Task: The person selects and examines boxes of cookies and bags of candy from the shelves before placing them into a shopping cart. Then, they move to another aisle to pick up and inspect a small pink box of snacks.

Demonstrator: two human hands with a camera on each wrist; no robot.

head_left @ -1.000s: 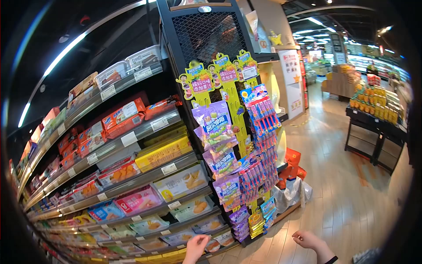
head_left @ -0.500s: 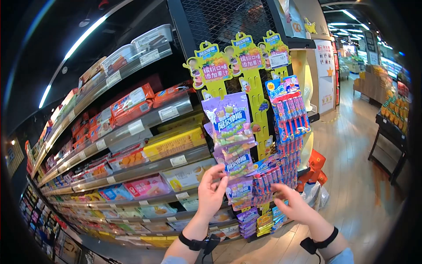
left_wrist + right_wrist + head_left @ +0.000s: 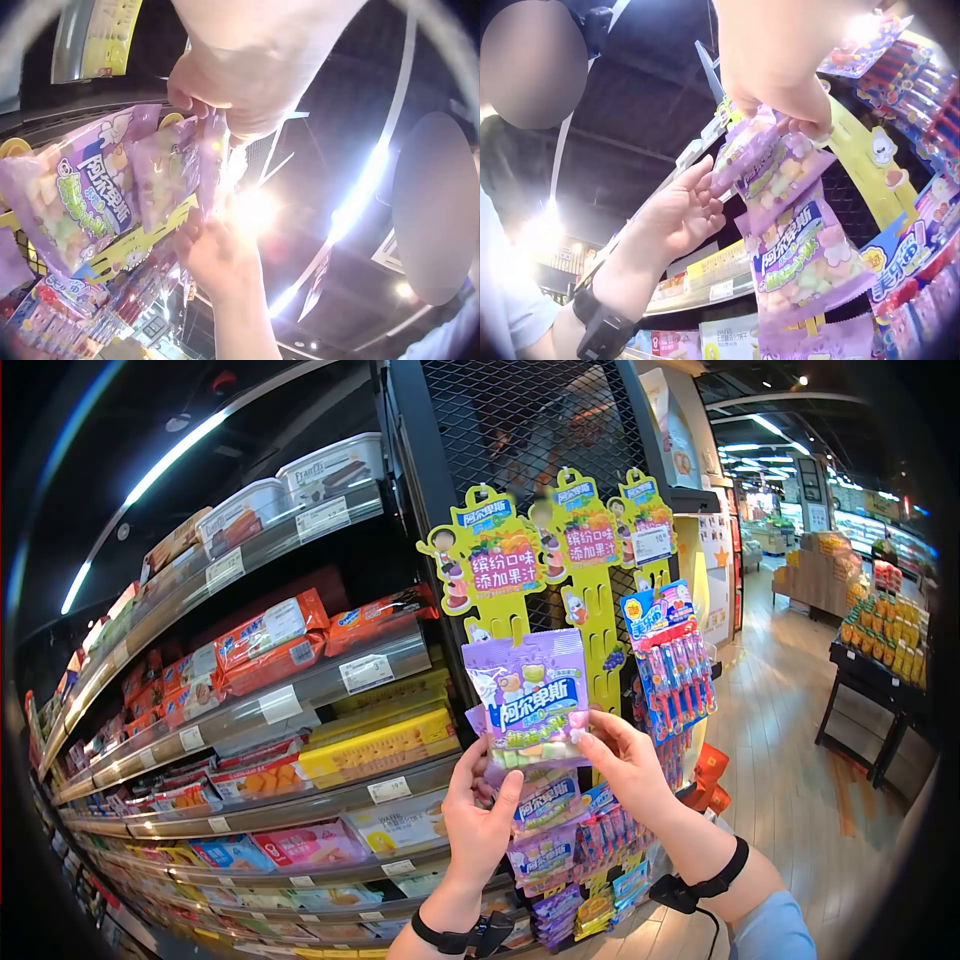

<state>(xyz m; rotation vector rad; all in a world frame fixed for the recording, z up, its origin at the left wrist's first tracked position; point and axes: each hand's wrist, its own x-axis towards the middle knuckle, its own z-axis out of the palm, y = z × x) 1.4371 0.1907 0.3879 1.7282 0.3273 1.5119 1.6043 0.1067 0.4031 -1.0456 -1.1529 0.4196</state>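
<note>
Hanging at the front of a yellow display strip, a purple candy bag shows pastel pieces through its window. My right hand pinches the bag's lower right edge, thumb on the front. My left hand is at the lower left corner, its fingers loosely bent against the bag and its thumb standing away from the front. In the right wrist view, the left hand has its fingertips right at the bag's edge. More purple candy bags hang below and behind.
Shelves on the left hold red biscuit packs, a yellow box and white tubs. Blister packs of pink-and-blue sweets hang to the right. Farther right, bottles stand on a dark table on a wooden floor.
Both hands have risen from low in view to the front purple bag. My right hand has taken hold of its edge, and the bag's lower end now tilts outward.
</note>
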